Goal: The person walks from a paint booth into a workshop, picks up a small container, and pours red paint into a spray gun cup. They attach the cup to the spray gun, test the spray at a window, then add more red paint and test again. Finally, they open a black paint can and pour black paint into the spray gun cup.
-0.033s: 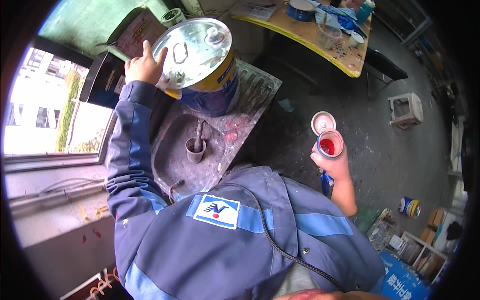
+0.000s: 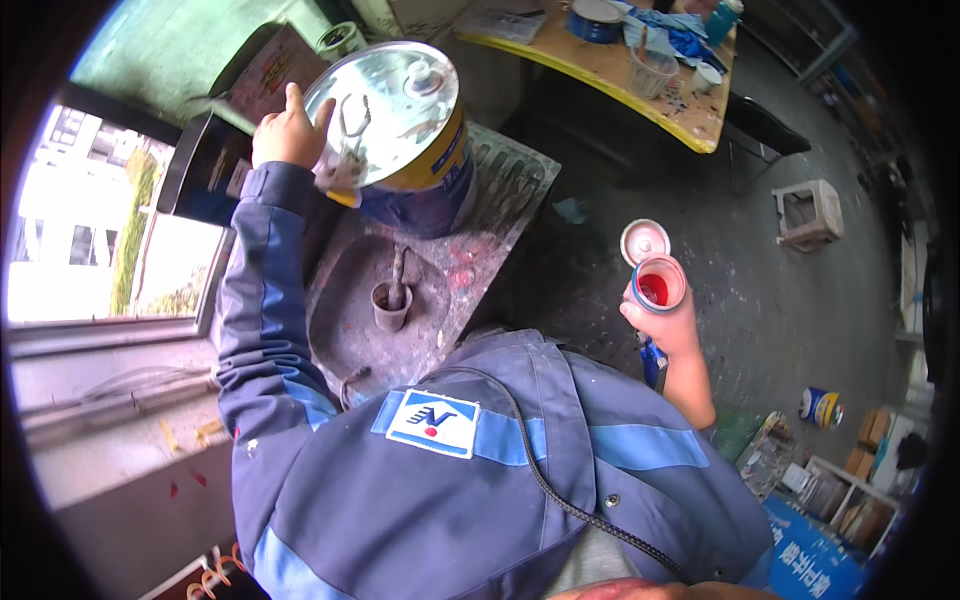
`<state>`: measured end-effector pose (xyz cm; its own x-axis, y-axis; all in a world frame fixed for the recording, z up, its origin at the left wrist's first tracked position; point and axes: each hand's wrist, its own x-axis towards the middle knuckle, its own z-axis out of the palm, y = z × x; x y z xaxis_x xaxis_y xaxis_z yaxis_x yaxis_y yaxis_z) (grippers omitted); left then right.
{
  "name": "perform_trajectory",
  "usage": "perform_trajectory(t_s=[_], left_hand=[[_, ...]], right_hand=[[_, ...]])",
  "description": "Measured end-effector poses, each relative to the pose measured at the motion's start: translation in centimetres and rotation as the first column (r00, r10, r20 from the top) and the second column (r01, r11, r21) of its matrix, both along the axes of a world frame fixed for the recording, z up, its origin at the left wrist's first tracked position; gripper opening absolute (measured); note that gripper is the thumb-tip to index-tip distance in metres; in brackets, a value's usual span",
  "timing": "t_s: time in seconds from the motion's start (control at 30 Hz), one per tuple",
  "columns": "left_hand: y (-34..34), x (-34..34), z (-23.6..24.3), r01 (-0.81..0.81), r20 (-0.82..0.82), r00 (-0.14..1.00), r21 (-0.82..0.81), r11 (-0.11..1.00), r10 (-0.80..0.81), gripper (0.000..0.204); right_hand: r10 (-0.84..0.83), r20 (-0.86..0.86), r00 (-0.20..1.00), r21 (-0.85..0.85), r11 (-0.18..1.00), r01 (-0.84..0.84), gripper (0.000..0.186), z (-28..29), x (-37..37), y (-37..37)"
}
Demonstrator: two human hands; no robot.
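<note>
Your right grip [image 2: 668, 325] clasps the open cup [image 2: 667, 272] right of centre in the frame, so a tilt could spill its red liquid [image 2: 653, 290], while your left grip [image 2: 287, 138], splayed at the upper-left drum [image 2: 395, 125], could slip if that tips.

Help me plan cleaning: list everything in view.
window: 1, greyish, left
sink: 1, stained grey, left
drum: 1, blue-yellow, on sink
small cup: 1, grey, in sink
dark containers: 2, blackish, left
open cup: 1, pinkish, held
lid: 1, pinkish, by open cup
table: 1, brown, top right
tin: 1, blue, table
tub: 1, clear, table
little cup: 1, white, table
bottle: 1, teal, table
stool: 1, whitish, floor
can: 1, blue-yellow, floor
shelf clutter: uncounted, mixed, lower right
jacket: 1, bluish, lower middle
left hand: 1, bare, on drum
right hand: 1, bare, round open cup
</note>
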<state>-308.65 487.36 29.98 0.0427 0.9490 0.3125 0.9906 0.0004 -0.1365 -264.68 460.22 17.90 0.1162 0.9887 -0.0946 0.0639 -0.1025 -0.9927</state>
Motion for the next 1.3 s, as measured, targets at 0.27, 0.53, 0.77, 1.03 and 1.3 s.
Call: perform_trajectory(t_s=[0.27, 0.53, 0.77, 1.03, 1.3], left_hand=[[6.9, -0.7, -5.3, 0.328, 0.445, 0.840, 0.042, 0.944, -0.312, 0.090], [7.3, 2.2, -4.3, 0.287, 0.991, 0.134, -0.055, 0.956, 0.017, 0.065], [10.5, 6.3, -5.4, 0.093, 0.585, 0.811, -0.147, 0.985, 0.011, 0.069], [-1.2, 14.3, -5.5, 0.196, 0.998, -0.047, 0.054, 0.979, -0.046, 0.039], [-16.7, 28.4, -6.5, 0.401, 0.897, -0.345, -0.126, 0.907, 0.277, 0.030]], right_hand=[[-0.075, 0.211, 0.975, 0.245, 0.969, 0.021, 0.066, 3.0, -3.5, 5.5], [-0.127, 0.238, 0.963, 0.336, 0.941, 0.041, 0.062, 1.3, -3.4, 6.5], [-0.074, 0.268, 0.961, 0.346, 0.938, -0.025, 0.056, -0.6, 0.5, 3.9], [-0.064, 0.341, 0.938, 0.407, 0.910, -0.086, 0.057, -2.3, 4.9, 2.3], [-0.055, 0.569, 0.821, 0.275, 0.953, -0.126, 0.063, -5.6, 7.3, 5.7]])
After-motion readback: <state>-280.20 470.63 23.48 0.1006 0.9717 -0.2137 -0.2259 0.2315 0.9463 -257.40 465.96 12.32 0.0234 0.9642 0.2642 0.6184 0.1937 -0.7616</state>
